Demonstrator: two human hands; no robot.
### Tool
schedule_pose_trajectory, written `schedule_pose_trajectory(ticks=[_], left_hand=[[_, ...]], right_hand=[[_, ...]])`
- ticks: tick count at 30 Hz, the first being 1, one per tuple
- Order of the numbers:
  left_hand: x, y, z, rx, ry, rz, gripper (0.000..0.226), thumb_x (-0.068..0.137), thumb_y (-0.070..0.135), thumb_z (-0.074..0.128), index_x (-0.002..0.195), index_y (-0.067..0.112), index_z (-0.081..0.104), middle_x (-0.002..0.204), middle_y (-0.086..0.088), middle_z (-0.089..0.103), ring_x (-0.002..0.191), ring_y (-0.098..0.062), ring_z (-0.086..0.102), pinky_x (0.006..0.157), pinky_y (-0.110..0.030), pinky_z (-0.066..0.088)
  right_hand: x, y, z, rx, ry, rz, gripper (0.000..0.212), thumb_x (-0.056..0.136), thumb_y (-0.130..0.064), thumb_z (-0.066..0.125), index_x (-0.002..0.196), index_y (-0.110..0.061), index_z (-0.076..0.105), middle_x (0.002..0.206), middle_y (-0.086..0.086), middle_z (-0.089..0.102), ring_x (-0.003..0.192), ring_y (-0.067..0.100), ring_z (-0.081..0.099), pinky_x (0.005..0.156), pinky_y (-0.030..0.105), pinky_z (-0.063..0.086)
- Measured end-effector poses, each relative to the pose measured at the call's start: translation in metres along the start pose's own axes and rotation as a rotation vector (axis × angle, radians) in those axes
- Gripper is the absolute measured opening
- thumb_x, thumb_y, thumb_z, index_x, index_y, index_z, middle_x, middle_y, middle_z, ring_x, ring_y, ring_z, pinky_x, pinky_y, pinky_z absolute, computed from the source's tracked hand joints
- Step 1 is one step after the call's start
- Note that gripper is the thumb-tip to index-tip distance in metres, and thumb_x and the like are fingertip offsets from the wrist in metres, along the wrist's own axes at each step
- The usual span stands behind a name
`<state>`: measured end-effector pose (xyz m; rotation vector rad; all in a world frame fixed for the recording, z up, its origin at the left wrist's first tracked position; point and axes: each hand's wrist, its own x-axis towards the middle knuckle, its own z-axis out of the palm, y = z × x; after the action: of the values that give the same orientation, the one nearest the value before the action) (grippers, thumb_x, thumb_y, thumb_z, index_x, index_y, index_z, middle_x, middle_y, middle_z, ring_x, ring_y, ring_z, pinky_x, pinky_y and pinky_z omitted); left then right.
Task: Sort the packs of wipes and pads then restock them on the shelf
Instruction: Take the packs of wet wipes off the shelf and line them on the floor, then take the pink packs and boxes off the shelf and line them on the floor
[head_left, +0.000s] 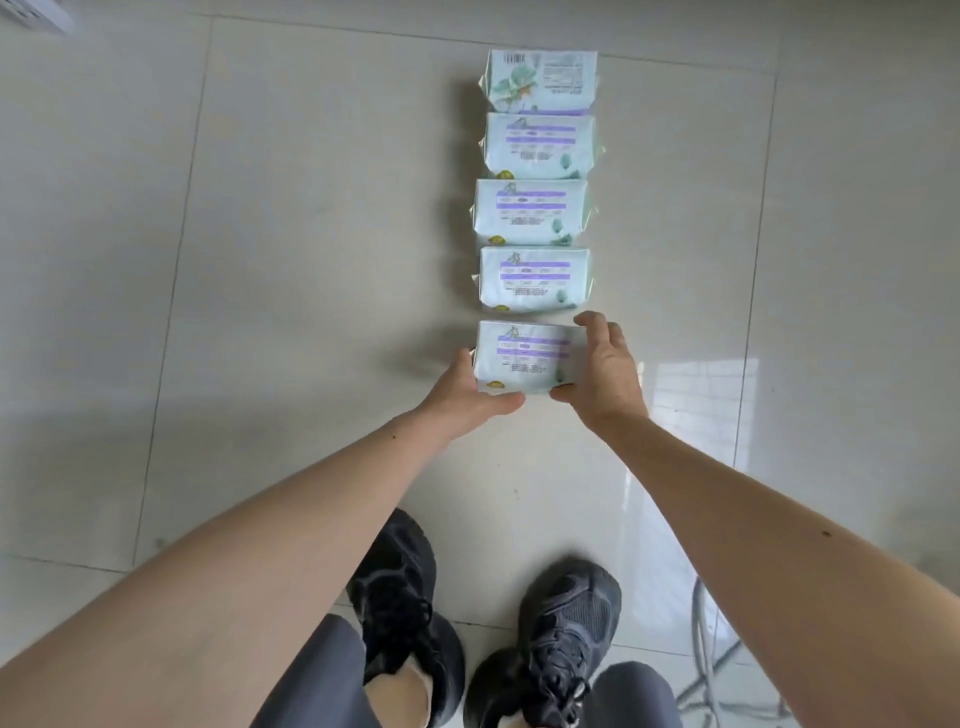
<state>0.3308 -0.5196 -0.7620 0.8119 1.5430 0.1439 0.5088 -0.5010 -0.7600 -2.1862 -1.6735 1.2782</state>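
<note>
Nearest pack (524, 358) of five in a single column on the tiled floor (291, 291), straight ahead of the body, running away from the shoes (563, 639); long axis left to right, crossways to the column. Framed at both short ends: left hand (470, 387) cupped round the near-left corner, thumb curled under the front edge; right hand (605, 369) wrapped round the right end, fingers hooked over the far-right corner, thumb at the near edge. Both equally near, both gripping, neither spread flat. Cannot tell whether lifted or resting on the tiles. Just beyond, with a narrow gap, second pack (535, 280), then third pack (531, 212), fourth pack (540, 145) and farthest pack (543, 80) (this last showing a different printed face, with barcode). No shelf in view, so likely carrying comes next
</note>
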Motion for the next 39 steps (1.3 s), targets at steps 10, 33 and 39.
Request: schedule_pose_trajectory(ticks=[10,33,39], left_hand=[[0.03,-0.01,0.007,-0.082,0.083,0.034,0.071,0.076,0.03,0.077,0.134,0.027,0.036,0.124,0.014,0.054,0.099,0.008,0.05,0.085,-0.026,0.047],[-0.195,0.234,-0.098,0.086,0.137,0.157,0.044,0.086,0.034,0.068,0.125,0.022,0.055,0.119,0.005,0.058,0.105,-0.014,0.06,0.087,-0.025,0.044],[-0.287,0.329,-0.14,0.098,0.154,0.277,0.039,0.086,0.025,0.068,0.122,0.015,0.059,0.115,-0.001,0.063,0.101,-0.016,0.062,0.083,-0.025,0.047]], right_hand=[[0.019,0.014,0.016,0.049,0.079,-0.014,0.089,0.068,0.004,0.075,0.14,-0.021,0.028,0.135,0.002,0.035,0.094,0.019,0.052,0.075,0.029,0.046],[-0.099,-0.183,-0.229,-0.104,0.079,-0.097,0.064,0.072,-0.016,0.079,0.127,-0.024,0.047,0.124,-0.005,0.051,0.114,0.017,0.053,0.087,0.037,0.05],[-0.148,-0.274,-0.319,-0.104,0.165,-0.216,0.037,0.077,-0.018,0.074,0.111,-0.023,0.058,0.12,-0.006,0.053,0.101,0.015,0.058,0.079,0.033,0.051]])
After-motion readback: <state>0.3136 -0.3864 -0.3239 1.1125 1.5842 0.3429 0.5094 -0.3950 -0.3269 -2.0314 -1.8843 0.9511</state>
